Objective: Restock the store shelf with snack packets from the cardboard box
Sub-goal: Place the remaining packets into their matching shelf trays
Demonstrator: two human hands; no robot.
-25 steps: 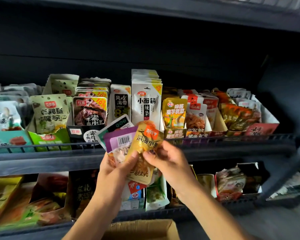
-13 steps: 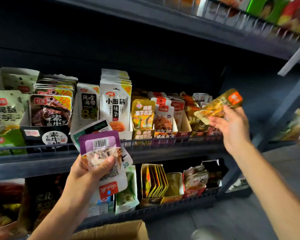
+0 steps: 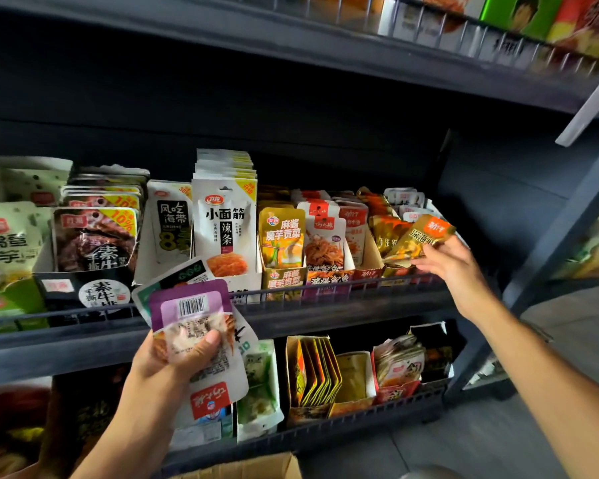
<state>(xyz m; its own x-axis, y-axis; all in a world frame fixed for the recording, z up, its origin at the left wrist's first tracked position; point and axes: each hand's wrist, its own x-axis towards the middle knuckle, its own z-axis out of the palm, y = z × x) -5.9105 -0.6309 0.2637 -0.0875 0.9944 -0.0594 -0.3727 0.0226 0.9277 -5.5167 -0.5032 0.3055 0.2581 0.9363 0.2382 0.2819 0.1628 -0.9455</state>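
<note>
My right hand (image 3: pixel 452 267) grips a gold snack packet (image 3: pixel 419 238) with an orange corner, tilted over the display boxes at the right end of the middle shelf (image 3: pixel 325 305). Similar gold and orange packets (image 3: pixel 384 229) stand in the box just left of it. My left hand (image 3: pixel 168 363) holds a small fan of packets in front of the shelf rail, a purple and clear one with a barcode (image 3: pixel 192 312) on top. A corner of the cardboard box (image 3: pixel 253 468) shows at the bottom edge.
The middle shelf carries rows of packets in open display boxes behind a wire rail. The lower shelf (image 3: pixel 360 414) has more boxed packets. An upper shelf (image 3: pixel 464 32) overhangs. A dark metal upright (image 3: pixel 561 233) stands at the right, with grey floor beyond.
My right hand pulled the gold packet out of the fan in my left hand and carried it right, then lowered it onto the right-end boxes. My view swung right.
</note>
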